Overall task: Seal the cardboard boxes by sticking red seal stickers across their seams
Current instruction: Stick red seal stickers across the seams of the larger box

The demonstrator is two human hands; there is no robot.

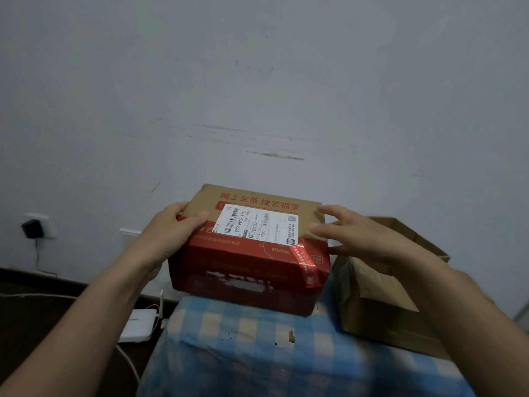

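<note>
A blue-and-cream checked cloth (257, 345) covers the low stand below the hands, and a scuffed pale grey wall (257, 96) rises behind them. Down to the left of the gripping hand are a dark floor (43, 316), a flat white plastic device (137, 325) with cables, and a black plug in a white wall socket (34, 227).

The left hand (174, 224) grips the upper left edge of the red-and-brown printed cardboard box (249, 270), with the thumb lying on the lid and the fingers curled over the far side. The box sits on the cloth, and a white shipping label (257, 226) lies just right of the thumb. A red seal sticker (307, 266) crosses the box's front right corner.

The right hand (355, 233) holds straight, spread fingers at the box's right edge; whether they touch it cannot be told. Beneath that hand stands an open plain brown cardboard box (380, 299).
</note>
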